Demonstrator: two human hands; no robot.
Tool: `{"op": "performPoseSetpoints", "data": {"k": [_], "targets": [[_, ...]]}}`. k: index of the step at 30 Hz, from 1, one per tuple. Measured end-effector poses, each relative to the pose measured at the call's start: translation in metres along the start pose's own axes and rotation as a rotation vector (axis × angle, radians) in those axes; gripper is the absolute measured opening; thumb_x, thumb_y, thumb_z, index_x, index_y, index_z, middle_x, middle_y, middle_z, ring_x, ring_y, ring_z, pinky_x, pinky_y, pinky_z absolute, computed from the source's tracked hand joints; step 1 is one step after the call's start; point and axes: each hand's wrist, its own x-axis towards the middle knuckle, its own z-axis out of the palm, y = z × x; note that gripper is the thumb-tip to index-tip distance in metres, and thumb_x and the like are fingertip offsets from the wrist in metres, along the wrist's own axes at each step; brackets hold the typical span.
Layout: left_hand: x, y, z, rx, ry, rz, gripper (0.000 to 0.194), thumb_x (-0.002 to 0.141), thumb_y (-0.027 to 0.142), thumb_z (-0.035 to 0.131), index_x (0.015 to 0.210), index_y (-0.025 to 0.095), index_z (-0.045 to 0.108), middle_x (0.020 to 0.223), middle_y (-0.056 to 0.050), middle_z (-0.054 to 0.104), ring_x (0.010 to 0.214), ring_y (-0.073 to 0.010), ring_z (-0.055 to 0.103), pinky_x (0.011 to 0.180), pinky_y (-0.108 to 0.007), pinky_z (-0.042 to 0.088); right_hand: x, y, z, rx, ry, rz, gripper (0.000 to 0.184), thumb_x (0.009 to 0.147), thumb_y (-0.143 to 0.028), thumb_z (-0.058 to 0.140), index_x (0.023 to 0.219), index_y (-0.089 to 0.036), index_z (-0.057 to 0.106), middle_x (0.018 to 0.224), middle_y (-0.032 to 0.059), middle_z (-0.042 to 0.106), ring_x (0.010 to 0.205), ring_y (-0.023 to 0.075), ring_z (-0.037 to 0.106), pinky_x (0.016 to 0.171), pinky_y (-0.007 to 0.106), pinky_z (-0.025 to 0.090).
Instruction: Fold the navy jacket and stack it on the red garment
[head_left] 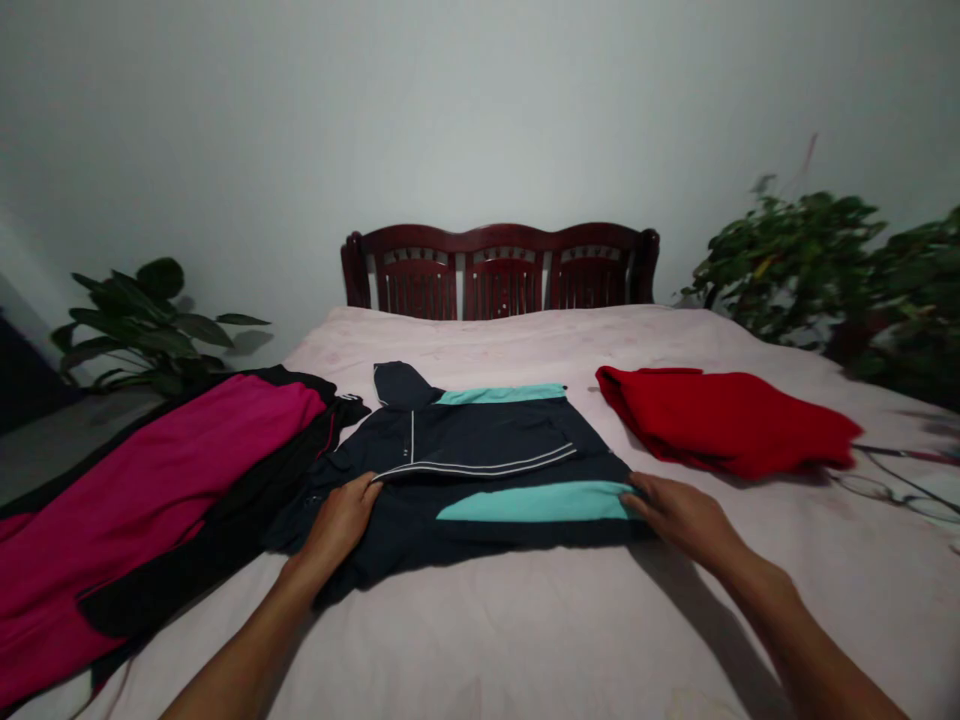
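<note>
Navy jacket point(480, 430) partly hides left hand point(346, 512) and right hand point(679, 512), each grip pinching the cloth's edge

Bedding: beneath your work, one pale pink fabric bedsheet point(480, 640), lightly creased. Headboard: one dark reddish-brown wooden headboard point(504, 240), slatted, with a wavy top rail, at the bed's far end. Wall: one plain grey-white wall point(480, 110), behind it. Garments: to your left, one long magenta-and-black fabric garment point(172, 480); to your right, one bright red folded cloth garment point(735, 420). Eyewear: just beside the red piece, apparently thin-framed eyeglasses point(866, 488), partly blurred. Greenery: one broad-leaved green plant point(150, 320) at your left; bushy green foliage point(795, 260) at your right.
</note>
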Motion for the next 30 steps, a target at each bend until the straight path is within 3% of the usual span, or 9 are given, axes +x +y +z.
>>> {"op": "performPoseSetpoints", "data": {"k": [4,7,10,14,17,22,27,30], "targets": [[0.001,-0.014,0.010,0.028,-0.026,-0.062,0.040,0.096,0.039,0.037,0.109,0.018,0.068,0.114,-0.014,0.074,0.110,-0.0309,0.068,0.088,-0.035,0.048,0.037,-0.006,0.024,-0.130,0.086,-0.068,0.033,0.094,-0.039,0.044,0.112,-0.019,0.064,0.108,0.0116,0.069,0.099,0.0278,0.062,0.081,0.036,0.042],[-0.002,-0.021,0.007,0.023,-0.050,-0.074,0.041,0.095,0.044,0.039,0.109,0.020,0.069,0.114,-0.012,0.074,0.111,-0.0309,0.068,0.090,-0.036,0.048,0.042,-0.007,0.042,-0.168,0.187,-0.080,0.038,0.097,-0.036,0.040,0.118,-0.017,0.064,0.110,0.0135,0.067,0.102,0.0283,0.059,0.088,0.039,0.041],[-0.011,-0.026,0.000,0.005,-0.073,-0.099,0.046,0.090,0.055,0.045,0.112,0.022,0.068,0.110,-0.010,0.076,0.108,-0.0315,0.068,0.090,-0.036,0.049,0.036,-0.008,0.045,-0.116,0.180,-0.127,0.039,0.098,-0.040,0.038,0.115,-0.018,0.065,0.109,0.0123,0.067,0.101,0.0272,0.059,0.089,0.039,0.041],[-0.029,-0.023,-0.006,-0.064,-0.079,-0.076,0.048,0.079,0.057,0.059,0.108,0.020,0.068,0.106,-0.009,0.076,0.104,-0.0317,0.069,0.087,-0.035,0.050,0.030,-0.014,0.036,0.068,0.070,-0.217,0.038,0.097,-0.051,0.039,0.103,-0.023,0.065,0.100,0.0055,0.070,0.094,0.0227,0.063,0.081,0.033,0.043],[-0.041,-0.015,-0.006,-0.210,-0.067,0.038,0.036,0.085,0.052,0.051,0.091,0.021,0.068,0.094,-0.005,0.075,0.095,-0.0261,0.070,0.084,-0.030,0.050,0.038,-0.017,0.018,0.089,-0.013,-0.213,0.037,0.097,-0.051,0.040,0.085,-0.024,0.062,0.084,0.0022,0.068,0.079,0.0199,0.063,0.066,0.029,0.039],[-0.041,-0.014,0.000,-0.317,0.028,0.044,0.037,0.089,0.051,0.046,0.092,0.021,0.067,0.092,-0.003,0.074,0.096,-0.0238,0.068,0.086,-0.029,0.050,0.072,-0.017,-0.010,0.039,0.055,-0.169,0.036,0.092,-0.056,0.048,0.086,-0.024,0.063,0.081,0.0018,0.068,0.073,0.0189,0.062,0.061,0.027,0.034],[-0.037,-0.024,0.004,-0.189,-0.005,-0.039,0.035,0.089,0.051,0.046,0.095,0.023,0.067,0.097,-0.005,0.075,0.100,-0.0275,0.070,0.088,-0.034,0.049,0.084,-0.023,0.022,-0.069,0.071,-0.174,0.034,0.096,-0.046,0.044,0.089,-0.021,0.065,0.091,0.0070,0.071,0.081,0.0204,0.064,0.069,0.029,0.039],[-0.049,-0.032,-0.001,-0.107,-0.058,-0.089,0.040,0.088,0.058,0.046,0.092,0.024,0.065,0.087,-0.004,0.074,0.091,-0.0284,0.071,0.082,-0.034,0.050,0.072,-0.015,0.036,-0.142,0.175,-0.029,0.039,0.097,-0.045,0.039,0.093,-0.018,0.067,0.098,0.0128,0.070,0.092,0.0250,0.064,0.080,0.035,0.042]]}}
